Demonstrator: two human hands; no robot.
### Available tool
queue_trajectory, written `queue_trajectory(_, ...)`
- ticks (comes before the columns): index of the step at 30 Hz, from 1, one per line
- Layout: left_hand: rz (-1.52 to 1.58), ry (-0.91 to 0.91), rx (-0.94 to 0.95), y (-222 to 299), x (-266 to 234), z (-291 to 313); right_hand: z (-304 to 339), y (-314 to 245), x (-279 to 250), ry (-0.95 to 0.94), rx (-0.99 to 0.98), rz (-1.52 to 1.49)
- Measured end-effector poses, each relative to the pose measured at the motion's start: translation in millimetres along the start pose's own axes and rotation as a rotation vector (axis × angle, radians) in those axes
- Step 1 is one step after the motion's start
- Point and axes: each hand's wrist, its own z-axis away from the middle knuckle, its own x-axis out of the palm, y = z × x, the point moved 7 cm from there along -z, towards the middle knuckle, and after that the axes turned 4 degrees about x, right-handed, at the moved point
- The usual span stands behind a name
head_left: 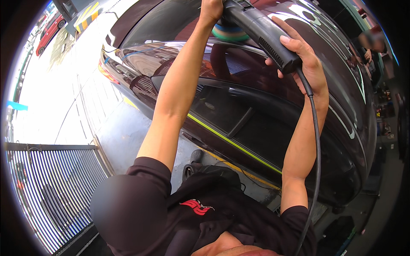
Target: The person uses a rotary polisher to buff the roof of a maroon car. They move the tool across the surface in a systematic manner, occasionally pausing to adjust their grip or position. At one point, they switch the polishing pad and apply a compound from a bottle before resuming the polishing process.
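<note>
A black car polisher is held over the roof of a glossy dark maroon car. Its round pad, striped in green, blue and tan, shows beneath the tool's head, against or just above the paint. My right hand wraps the rear of the polisher's body, thumb on top and fingers underneath. At the head end, my left hand grips the tool; the upper frame edge cuts off part of it. A black power cord leaves the rear and hangs down past my right forearm.
Yellow-green tape lines the lower edge of the car's side window. A slatted metal gate stands at the left. Farther off are a striped block and a red car. Another person is at the far right.
</note>
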Motion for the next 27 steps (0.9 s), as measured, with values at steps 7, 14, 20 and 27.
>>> queue_trajectory(7,-0.136,-0.03,0.085,4.0,-23.0,-0.3,-10.6,4.0,10.5,-0.008,0.021,-0.002)
queue_trajectory(14,-0.105,0.082,0.062,3.5,-38.9,3.5,-13.3,10.9,19.2,-0.041,0.021,-0.079)
queue_trajectory(20,-0.089,-0.043,0.072,7.3,-36.2,2.6,-9.5,26.8,30.9,-0.144,-0.002,-0.457)
queue_trajectory(27,-0.015,-0.245,0.003,6.1,-10.7,-12.8,19.0,36.4,72.5,-0.029,-0.073,-0.733)
